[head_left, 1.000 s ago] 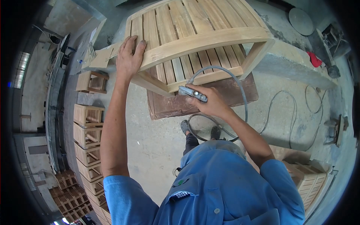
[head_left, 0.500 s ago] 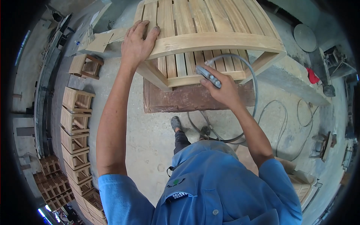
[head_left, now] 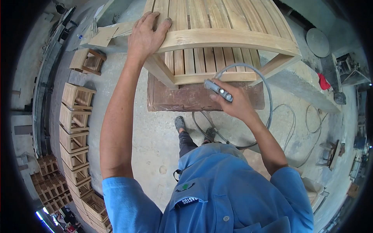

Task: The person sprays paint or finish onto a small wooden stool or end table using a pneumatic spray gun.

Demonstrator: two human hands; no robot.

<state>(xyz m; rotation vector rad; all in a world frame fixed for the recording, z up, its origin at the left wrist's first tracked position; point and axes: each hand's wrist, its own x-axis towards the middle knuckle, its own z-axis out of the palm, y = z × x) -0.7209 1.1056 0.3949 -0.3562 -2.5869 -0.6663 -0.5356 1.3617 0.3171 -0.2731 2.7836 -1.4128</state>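
Right-hand grip [head_left: 236, 101] is wrapped around a hose-fed metal hand tool [head_left: 218, 91], near the lower rail [head_left: 190, 79]; the left hand [head_left: 147, 37] lies fingers spread on the slatted wooden stool [head_left: 241, 35], atop a brown block [head_left: 175, 100]. Tugging the looped hose [head_left: 241, 64] could jerk the tool into the rail.

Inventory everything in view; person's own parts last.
Slatted piece: 1, light brown, top centre
Block: 1, dark brown, beneath that
Tool: 1, grey, in the right hand
Hose: count unclear, grey, looping at right
Lone stool: 1, light brown, upper left
Stool row: several, light brown, lower left
Stacked frames: several, brown, lower left corner
Cardboard: count unclear, tan, upper left
Disc: 1, grey, upper right
Cloth-like item: 1, red, right
Floor: 1, grey, beneath
Shirt: 1, blue, bottom centre
Shoes: 2, dark grey, centre
Left hand: 1, bare, on the slatted piece
Right hand: 1, bare, around the tool
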